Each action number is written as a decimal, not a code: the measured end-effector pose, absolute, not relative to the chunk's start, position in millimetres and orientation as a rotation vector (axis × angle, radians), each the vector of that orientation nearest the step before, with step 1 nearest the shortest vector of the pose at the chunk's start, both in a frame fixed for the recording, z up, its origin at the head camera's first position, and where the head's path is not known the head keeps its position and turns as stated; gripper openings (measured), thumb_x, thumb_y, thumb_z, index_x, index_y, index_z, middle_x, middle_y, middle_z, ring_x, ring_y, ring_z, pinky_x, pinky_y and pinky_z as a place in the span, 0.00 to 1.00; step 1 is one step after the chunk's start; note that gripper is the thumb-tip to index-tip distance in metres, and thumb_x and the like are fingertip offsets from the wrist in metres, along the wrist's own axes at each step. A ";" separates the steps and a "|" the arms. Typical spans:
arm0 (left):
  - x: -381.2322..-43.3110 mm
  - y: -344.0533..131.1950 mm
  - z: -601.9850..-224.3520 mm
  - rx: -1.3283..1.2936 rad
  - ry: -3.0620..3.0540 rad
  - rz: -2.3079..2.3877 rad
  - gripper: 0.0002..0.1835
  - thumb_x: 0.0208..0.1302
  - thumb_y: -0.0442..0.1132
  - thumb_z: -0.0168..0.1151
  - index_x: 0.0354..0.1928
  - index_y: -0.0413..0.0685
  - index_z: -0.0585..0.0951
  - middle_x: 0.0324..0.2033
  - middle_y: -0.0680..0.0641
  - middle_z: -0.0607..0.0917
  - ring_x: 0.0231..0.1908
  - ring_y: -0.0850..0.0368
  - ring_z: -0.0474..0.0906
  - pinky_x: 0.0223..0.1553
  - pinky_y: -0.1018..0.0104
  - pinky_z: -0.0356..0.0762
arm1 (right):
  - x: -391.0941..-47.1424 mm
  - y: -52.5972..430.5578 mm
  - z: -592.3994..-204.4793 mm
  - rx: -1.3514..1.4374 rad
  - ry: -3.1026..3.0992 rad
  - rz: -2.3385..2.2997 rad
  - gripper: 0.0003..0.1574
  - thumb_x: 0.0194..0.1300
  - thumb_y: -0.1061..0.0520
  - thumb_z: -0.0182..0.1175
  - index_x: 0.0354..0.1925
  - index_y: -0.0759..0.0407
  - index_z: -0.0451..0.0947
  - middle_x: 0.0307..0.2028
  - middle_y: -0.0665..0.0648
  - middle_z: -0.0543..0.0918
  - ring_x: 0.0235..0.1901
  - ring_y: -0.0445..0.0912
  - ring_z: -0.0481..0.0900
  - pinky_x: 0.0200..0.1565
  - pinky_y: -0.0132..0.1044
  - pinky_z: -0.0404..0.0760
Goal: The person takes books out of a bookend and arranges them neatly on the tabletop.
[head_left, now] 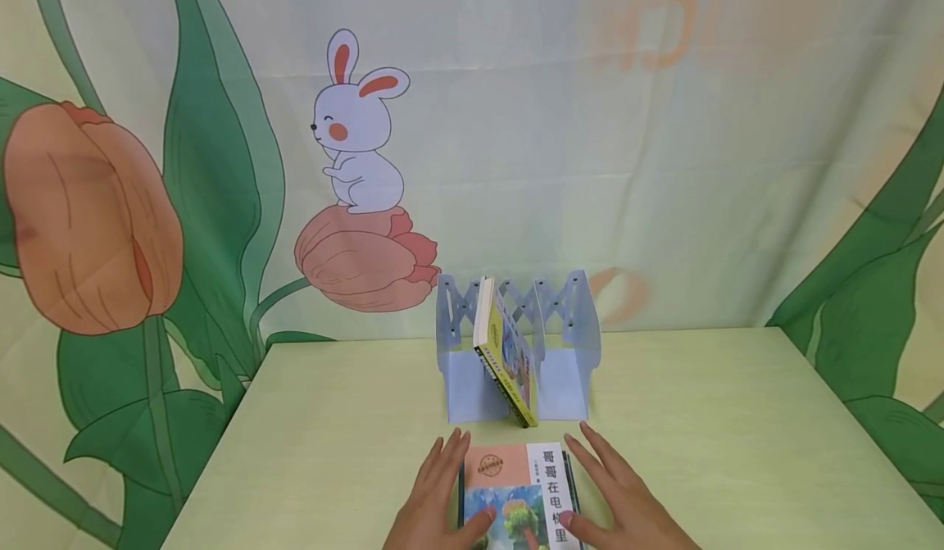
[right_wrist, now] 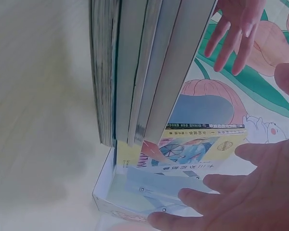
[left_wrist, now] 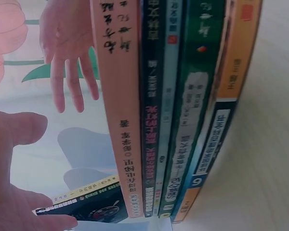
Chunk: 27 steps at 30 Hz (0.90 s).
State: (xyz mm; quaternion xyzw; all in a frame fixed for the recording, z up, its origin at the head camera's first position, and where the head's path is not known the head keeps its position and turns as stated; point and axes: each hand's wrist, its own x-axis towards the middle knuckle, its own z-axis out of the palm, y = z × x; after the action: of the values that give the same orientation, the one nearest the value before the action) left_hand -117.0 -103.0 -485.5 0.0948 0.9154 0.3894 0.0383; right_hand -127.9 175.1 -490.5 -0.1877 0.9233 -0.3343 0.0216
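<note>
A stack of several books lies flat on the table, its top book (head_left: 509, 493) with a pink, white and picture cover. On the left of the stack my left hand (head_left: 435, 505) is spread, fingers extended and thumb over the cover's edge. My right hand (head_left: 627, 505) spreads likewise on the right side. Both wrist views show a gap between the hands and the stack, whose pink spine (left_wrist: 120, 120) faces left and page edges (right_wrist: 149, 72) face right. Just beyond stands a light blue expandable book rack (head_left: 564, 378), with thin yellow-covered books (head_left: 516, 361) leaning in it.
The pale yellow-green table (head_left: 708, 435) extends to both sides of the books. Behind it hangs a curtain (head_left: 516, 165) printed with tulips and a white rabbit. The rack's upright dividers (head_left: 586, 320) stand near the table's back edge.
</note>
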 end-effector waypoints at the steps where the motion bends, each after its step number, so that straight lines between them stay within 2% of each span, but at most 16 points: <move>1: -117.5 -102.3 -485.2 0.284 2.813 1.195 0.48 0.60 0.63 0.62 0.78 0.60 0.53 0.77 0.49 0.54 0.77 0.39 0.46 0.55 0.28 0.68 | -128.0 175.3 -490.8 -0.591 2.871 -1.037 0.49 0.62 0.33 0.60 0.76 0.31 0.51 0.78 0.52 0.51 0.73 0.61 0.58 0.58 0.69 0.68; 9: -126.0 -97.2 -477.0 0.205 2.783 1.281 0.46 0.63 0.64 0.60 0.77 0.72 0.47 0.78 0.54 0.51 0.77 0.42 0.45 0.59 0.30 0.65 | -129.7 176.6 -487.8 -0.621 2.880 -1.072 0.50 0.62 0.35 0.62 0.75 0.28 0.49 0.77 0.51 0.52 0.72 0.61 0.59 0.57 0.68 0.69; 13: -131.8 -95.7 -472.9 0.182 2.783 1.328 0.45 0.63 0.63 0.60 0.77 0.73 0.48 0.78 0.52 0.52 0.77 0.42 0.46 0.61 0.29 0.61 | -131.0 176.6 -483.3 -0.615 2.870 -1.089 0.51 0.62 0.36 0.62 0.75 0.26 0.47 0.77 0.50 0.52 0.72 0.61 0.59 0.56 0.70 0.70; 19: -138.6 -93.8 -468.1 0.172 2.823 1.372 0.47 0.60 0.73 0.55 0.77 0.71 0.50 0.77 0.49 0.55 0.76 0.42 0.51 0.61 0.30 0.63 | -131.7 177.4 -481.1 -0.639 2.900 -1.118 0.51 0.62 0.38 0.63 0.76 0.27 0.47 0.77 0.50 0.53 0.72 0.62 0.59 0.54 0.70 0.71; 24: -143.2 -94.1 -465.7 0.189 2.819 1.426 0.46 0.61 0.70 0.56 0.77 0.70 0.51 0.76 0.44 0.57 0.73 0.38 0.57 0.59 0.30 0.65 | -131.5 177.5 -480.4 -0.653 2.900 -1.137 0.51 0.62 0.39 0.63 0.76 0.27 0.47 0.77 0.50 0.53 0.72 0.61 0.60 0.54 0.69 0.72; 27: -146.5 -94.4 -464.5 0.202 2.812 1.468 0.45 0.63 0.68 0.56 0.77 0.68 0.51 0.76 0.47 0.56 0.74 0.40 0.56 0.62 0.32 0.63 | -130.7 177.1 -479.1 -0.666 2.899 -1.150 0.51 0.63 0.40 0.63 0.76 0.27 0.47 0.77 0.48 0.53 0.72 0.60 0.60 0.53 0.68 0.72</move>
State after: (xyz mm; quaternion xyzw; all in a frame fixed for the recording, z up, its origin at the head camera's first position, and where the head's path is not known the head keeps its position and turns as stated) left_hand -146.5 -94.4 -464.5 0.0636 0.8845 0.4619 -0.0185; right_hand -130.7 177.1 -479.1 -0.2087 0.9089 -0.3604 -0.0237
